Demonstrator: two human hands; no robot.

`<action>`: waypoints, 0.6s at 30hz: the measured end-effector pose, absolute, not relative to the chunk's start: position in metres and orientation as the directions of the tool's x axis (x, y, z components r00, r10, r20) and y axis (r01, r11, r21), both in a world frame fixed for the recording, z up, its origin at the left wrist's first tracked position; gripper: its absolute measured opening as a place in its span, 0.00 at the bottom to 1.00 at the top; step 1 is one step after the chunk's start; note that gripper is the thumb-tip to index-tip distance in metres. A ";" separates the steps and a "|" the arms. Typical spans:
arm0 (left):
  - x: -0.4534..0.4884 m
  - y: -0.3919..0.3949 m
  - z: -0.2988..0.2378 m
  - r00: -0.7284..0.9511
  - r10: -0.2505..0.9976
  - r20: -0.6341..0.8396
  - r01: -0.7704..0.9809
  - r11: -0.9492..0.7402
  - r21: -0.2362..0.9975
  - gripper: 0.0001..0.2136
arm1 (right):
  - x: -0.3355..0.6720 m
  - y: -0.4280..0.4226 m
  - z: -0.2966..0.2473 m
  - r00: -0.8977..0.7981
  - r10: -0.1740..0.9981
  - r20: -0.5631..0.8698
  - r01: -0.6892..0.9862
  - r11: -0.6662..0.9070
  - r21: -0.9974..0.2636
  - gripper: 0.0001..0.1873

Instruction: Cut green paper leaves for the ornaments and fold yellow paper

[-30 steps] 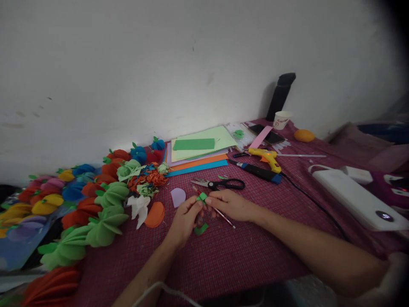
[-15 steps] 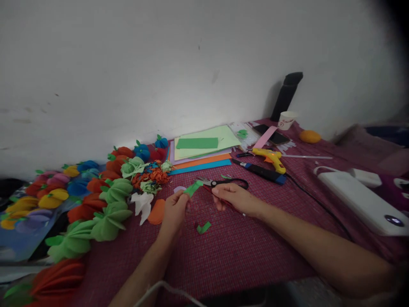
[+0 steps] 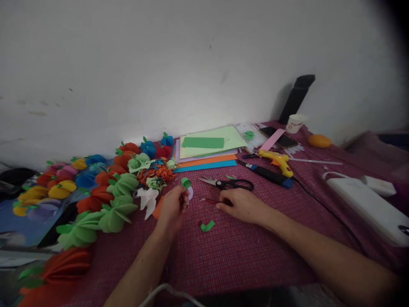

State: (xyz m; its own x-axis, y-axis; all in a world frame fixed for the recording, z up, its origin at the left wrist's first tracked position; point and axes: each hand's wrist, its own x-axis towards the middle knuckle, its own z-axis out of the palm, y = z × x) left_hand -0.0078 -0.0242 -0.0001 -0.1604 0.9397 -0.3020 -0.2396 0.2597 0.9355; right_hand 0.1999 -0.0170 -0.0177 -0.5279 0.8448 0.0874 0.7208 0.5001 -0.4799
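Note:
My left hand [image 3: 172,207] is closed, with a small curled strip of green paper [image 3: 185,183] pinched at its fingertips. My right hand [image 3: 241,204] is closed around a thin, dark red, pencil-like stick [image 3: 209,200], whose end points left toward my left hand. Just beyond the right hand, black-handled scissors [image 3: 220,183] lie on the cloth with their blades pointing left. A folded green paper scrap [image 3: 207,226] rests between my forearms. Partly behind my left hand are a round lilac paper piece [image 3: 191,193] and an orange paper piece [image 3: 157,207].
Paper pumpkins [image 3: 116,213] in several colours crowd the left side, beside crumpled paper scraps [image 3: 159,171]. Stacked coloured sheets [image 3: 207,153] lie near the wall. Rightward are a box cutter [image 3: 266,174], a yellow glue gun [image 3: 276,161], a paper cup [image 3: 294,123] and a white power bank [image 3: 367,209].
The green strip was flatter and extended to the right; now it is curled at my left fingertips. My right hand has moved slightly down, with the red stick now pointing left. The view has shifted slightly.

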 end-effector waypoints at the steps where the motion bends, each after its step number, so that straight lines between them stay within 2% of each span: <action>1: -0.006 -0.025 0.000 -0.136 0.940 -0.314 -0.259 0.272 0.927 0.08 | 0.199 -0.019 -0.018 -0.535 0.838 0.106 0.740 0.525 -0.419 0.12; 3: -0.003 -0.027 0.000 -0.103 0.936 -0.336 -0.279 0.297 0.913 0.08 | 0.198 -0.023 -0.018 -0.553 0.821 0.140 0.751 0.564 -0.342 0.11; 5: 0.001 -0.029 -0.001 -0.064 0.930 -0.362 -0.288 0.331 0.899 0.08 | 0.197 -0.025 -0.015 -0.562 0.808 0.176 0.736 0.585 -0.341 0.11; 7: 0.005 -0.031 -0.002 -0.015 0.928 -0.373 -0.280 0.354 0.893 0.08 | 0.196 -0.025 -0.011 -0.525 0.821 0.223 0.699 0.566 -0.438 0.12; 9: 0.009 -0.034 -0.004 0.036 0.931 -0.364 -0.255 0.361 0.897 0.09 | 0.194 -0.025 -0.009 -0.443 0.861 0.251 0.607 0.494 -0.622 0.11; 12: 0.017 -0.039 -0.008 0.097 0.929 -0.358 -0.193 0.370 0.909 0.10 | 0.188 -0.025 -0.011 -0.349 0.914 0.206 0.353 0.332 -0.875 0.13; 15: 0.023 -0.044 -0.010 0.166 0.923 -0.346 -0.120 0.367 0.922 0.10 | 0.183 -0.025 -0.016 -0.355 0.918 0.176 0.127 0.234 -0.964 0.18; 18: 0.026 -0.047 -0.011 0.217 0.910 -0.353 -0.035 0.368 0.929 0.11 | 0.181 -0.025 -0.018 -0.378 0.912 0.158 0.086 0.205 -0.975 0.16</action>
